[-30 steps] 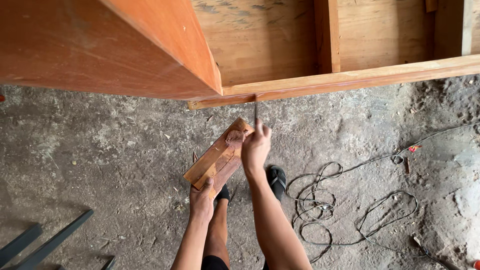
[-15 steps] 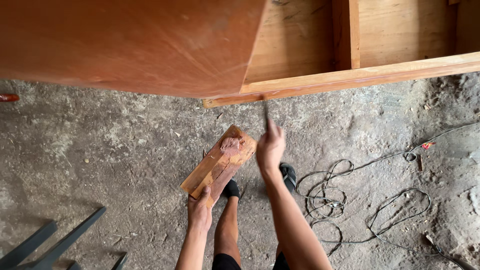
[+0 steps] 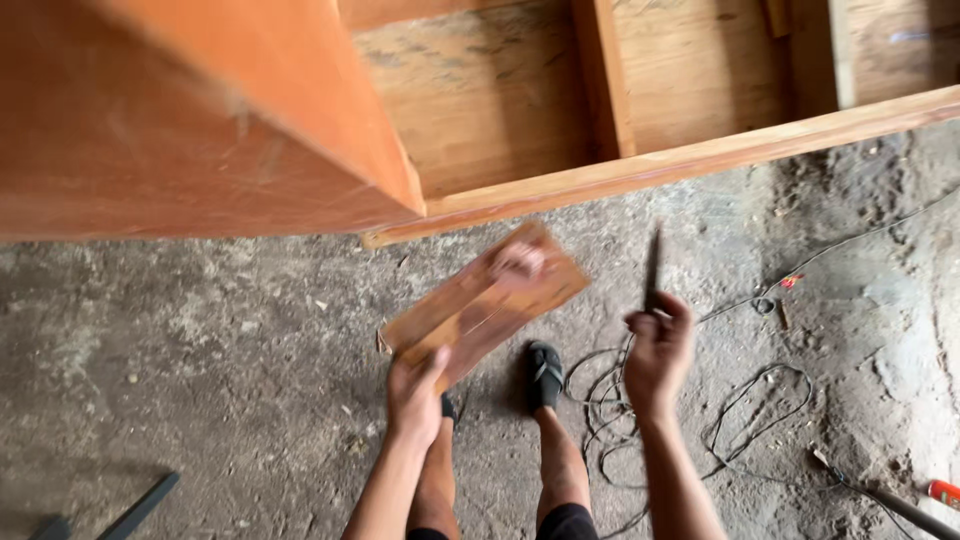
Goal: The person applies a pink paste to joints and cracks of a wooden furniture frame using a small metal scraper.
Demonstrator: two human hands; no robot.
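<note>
Concrete floor (image 3: 180, 350); left hand (image 3: 415, 390) gripping wood piece (image 3: 485, 300)

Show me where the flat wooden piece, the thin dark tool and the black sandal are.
Flat wooden piece (image 3: 490, 305), head view: middle of its broad face, gripped by the left hand (image 3: 415, 390).
Thin dark tool (image 3: 653, 268), head view: its shaft above the right hand (image 3: 658, 350).
Black sandal (image 3: 545, 373), head view: its strap.

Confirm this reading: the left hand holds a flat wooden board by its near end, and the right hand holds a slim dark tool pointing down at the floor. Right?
Not quite. In the head view the slim dark tool in the right hand points up, toward the wooden frame, not down. The rest stands: the left hand holds the flat wooden board by its near end.
</note>
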